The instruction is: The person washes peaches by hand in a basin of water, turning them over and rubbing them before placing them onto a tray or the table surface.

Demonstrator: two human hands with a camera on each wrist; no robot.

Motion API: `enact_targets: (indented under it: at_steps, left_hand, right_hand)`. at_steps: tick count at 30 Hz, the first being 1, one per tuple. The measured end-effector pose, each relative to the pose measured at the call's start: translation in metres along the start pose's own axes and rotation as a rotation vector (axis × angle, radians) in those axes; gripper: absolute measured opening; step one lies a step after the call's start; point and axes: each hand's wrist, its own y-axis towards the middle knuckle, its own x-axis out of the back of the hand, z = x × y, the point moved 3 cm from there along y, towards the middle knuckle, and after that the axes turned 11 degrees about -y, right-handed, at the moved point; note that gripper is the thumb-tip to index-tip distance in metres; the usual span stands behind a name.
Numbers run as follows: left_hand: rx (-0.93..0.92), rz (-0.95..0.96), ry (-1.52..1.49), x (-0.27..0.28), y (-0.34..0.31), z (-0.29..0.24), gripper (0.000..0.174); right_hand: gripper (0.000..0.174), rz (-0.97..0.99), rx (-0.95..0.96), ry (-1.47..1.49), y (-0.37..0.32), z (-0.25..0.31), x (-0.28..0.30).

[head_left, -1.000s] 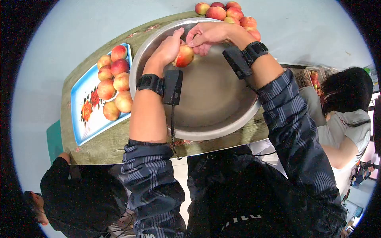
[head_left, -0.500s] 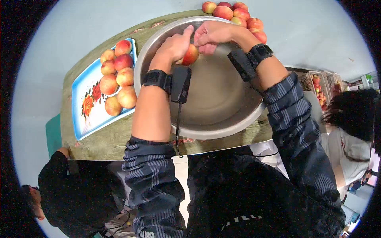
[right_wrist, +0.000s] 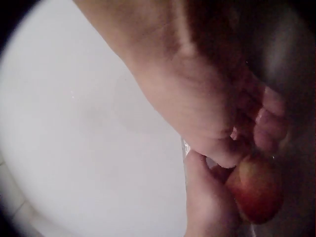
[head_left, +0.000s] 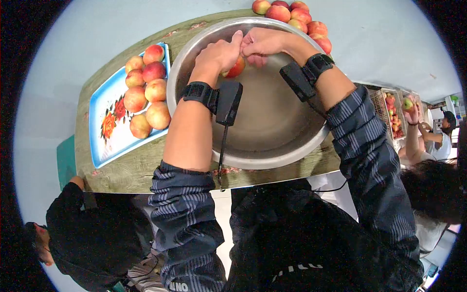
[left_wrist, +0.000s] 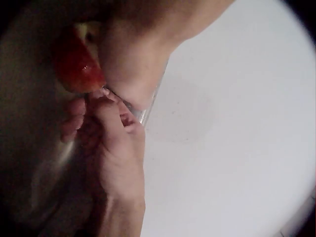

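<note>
In the head view a wide metal basin (head_left: 272, 163) with cloudy water stands on the table. Over its far left part my left hand (head_left: 219, 55) grips a red-and-yellow peach (head_left: 237, 69) from the left side and above. My right hand (head_left: 262, 41) is beside it, fingers curled and thumb against the index finger. In the left wrist view its fingertips are right at the edge of the wet red peach (left_wrist: 76, 64), with a small pale glint there. I cannot tell whether those fingertips pinch anything. The right wrist view shows the peach (right_wrist: 259, 190) below the curled fingers.
Left of the basin lies a blue-rimmed floral tray (head_left: 104, 151) holding several peaches (head_left: 158, 115). More peaches (head_left: 278, 13) are grouped behind the basin. A person in black (head_left: 97, 233) sits at the left; at the right are crates of fruit (head_left: 393, 114) and other people.
My hands have come closer together, the left hand shifting right and covering more of the peach. The view has shifted slightly. At the right, a background arm now holds up a fruit.
</note>
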Motion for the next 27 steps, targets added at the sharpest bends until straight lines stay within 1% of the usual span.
enact_targets:
  at_steps: [3, 6, 9, 12, 15, 18, 21, 24, 27]
  left_hand:
    - [0.002, -0.005, -0.016, -0.003, 0.007, 0.005, 0.085]
    - [0.012, -0.016, -0.039, -0.001, 0.005, 0.005, 0.084]
    - [0.001, -0.009, -0.031, -0.003, 0.007, 0.005, 0.084]
    - [-0.01, 0.005, -0.037, -0.005, 0.01, 0.007, 0.083]
    - [-0.029, -0.008, -0.051, -0.001, 0.003, 0.005, 0.083]
    - [0.064, 0.06, -0.019, 0.005, -0.007, -0.006, 0.081]
    - [-0.001, 0.137, 0.058, 0.003, -0.002, -0.002, 0.075]
    - [-0.087, 0.285, 0.055, 0.007, -0.014, -0.008, 0.054]
    - [-0.193, 0.452, -0.09, 0.006, -0.03, -0.014, 0.045]
  right_hand:
    - [0.021, -0.004, 0.012, -0.042, 0.009, -0.006, 0.0]
    - [0.022, -0.015, -0.002, 0.031, 0.006, -0.004, -0.001]
    - [0.023, -0.046, -0.024, 0.011, 0.003, 0.001, -0.001]
    - [0.025, -0.008, 0.006, 0.017, 0.0, 0.002, 0.0]
    - [0.028, 0.004, -0.03, 0.042, 0.005, -0.001, -0.001]
    - [0.033, -0.022, -0.035, -0.296, 0.006, -0.007, 0.004]
    - [0.034, 0.003, -0.077, -0.406, 0.005, -0.011, 0.001]
    - [0.037, 0.024, -0.24, -0.5, 0.004, -0.014, 0.002]
    - [0.027, 0.076, -0.26, -0.487, -0.001, -0.011, 0.002]
